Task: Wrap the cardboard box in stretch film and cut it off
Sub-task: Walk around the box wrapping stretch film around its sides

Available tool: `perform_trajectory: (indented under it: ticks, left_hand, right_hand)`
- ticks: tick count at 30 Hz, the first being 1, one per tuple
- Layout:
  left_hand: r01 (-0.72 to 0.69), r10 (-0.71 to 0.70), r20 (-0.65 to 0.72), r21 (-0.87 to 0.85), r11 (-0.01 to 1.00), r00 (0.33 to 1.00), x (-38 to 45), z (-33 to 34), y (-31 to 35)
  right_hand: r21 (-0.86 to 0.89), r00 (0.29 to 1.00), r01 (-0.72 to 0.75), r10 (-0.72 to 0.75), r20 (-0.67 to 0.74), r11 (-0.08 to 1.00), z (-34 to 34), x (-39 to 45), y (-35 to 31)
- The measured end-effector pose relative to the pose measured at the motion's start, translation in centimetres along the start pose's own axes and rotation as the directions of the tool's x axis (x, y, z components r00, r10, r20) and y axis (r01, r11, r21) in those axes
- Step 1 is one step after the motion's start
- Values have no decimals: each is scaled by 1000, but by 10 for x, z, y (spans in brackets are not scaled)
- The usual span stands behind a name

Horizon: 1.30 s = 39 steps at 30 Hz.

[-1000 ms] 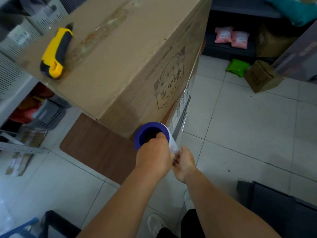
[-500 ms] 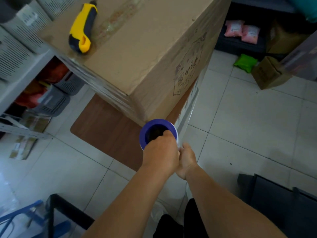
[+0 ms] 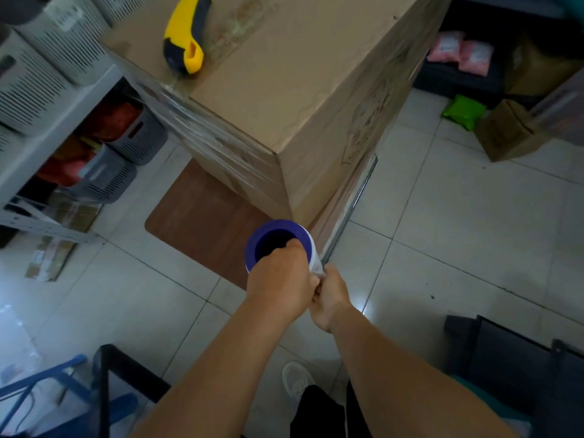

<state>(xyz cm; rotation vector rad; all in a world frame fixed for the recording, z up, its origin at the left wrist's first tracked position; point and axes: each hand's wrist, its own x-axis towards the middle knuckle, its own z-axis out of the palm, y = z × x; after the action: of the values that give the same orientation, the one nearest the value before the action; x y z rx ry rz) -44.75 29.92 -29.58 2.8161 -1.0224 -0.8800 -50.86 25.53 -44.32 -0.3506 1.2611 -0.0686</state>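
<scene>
A tall cardboard box (image 3: 284, 90) stands on a brown board (image 3: 202, 219), its left face covered in shiny stretch film. A yellow and black utility knife (image 3: 185, 42) lies on the box top. The stretch film roll (image 3: 275, 241), with a purple core, is upright just below the box's near corner. My left hand (image 3: 278, 289) grips the roll's top, thumb inside the core. My right hand (image 3: 330, 298) holds the roll lower down, beside the left. A taut sheet of film (image 3: 350, 203) runs from the roll along the box's right face.
Shelving with grey baskets (image 3: 126, 143) stands to the left. A small cardboard box (image 3: 505, 131), a green packet (image 3: 463, 109) and pink packets (image 3: 461, 53) lie at the back right. A dark crate (image 3: 521, 358) sits near right, a black and blue frame (image 3: 94, 390) near left. White tiled floor surrounds the box.
The view has swung left around the box's near corner, so the film-covered left face now shows. Both hands stay on the roll, which has come to the corner.
</scene>
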Motion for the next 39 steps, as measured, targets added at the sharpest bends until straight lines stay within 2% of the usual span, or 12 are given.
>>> perform_trajectory:
  ticks: [8,15,22,30,33,39]
  left_hand:
    - [-33,33,4,6,999,999,1,-6,-17]
    - [-77,79,-30,45,996,996,5,-15,-44]
    - [-104,104,9,16,994,995,15,-27,-73]
    - [-112,108,47,72,991,993,38,-49,-100]
    - [-100,93,81,86,991,992,47,-61,-105]
    - [-119,89,233,117,986,968,68,-79,-115]
  right_hand:
    - [46,998,53,-52,-23,998,16,-10,13]
    - [143,1000,-19,20,-6,989,40,-8,34]
    - [188,1000,-24,25,-5,982,65,-9,42]
    - [247,995,-97,98,10,964,108,6,47]
    - [287,993,-119,120,15,951,119,11,46]
    - [309,987,-157,163,7,938,129,18,40]
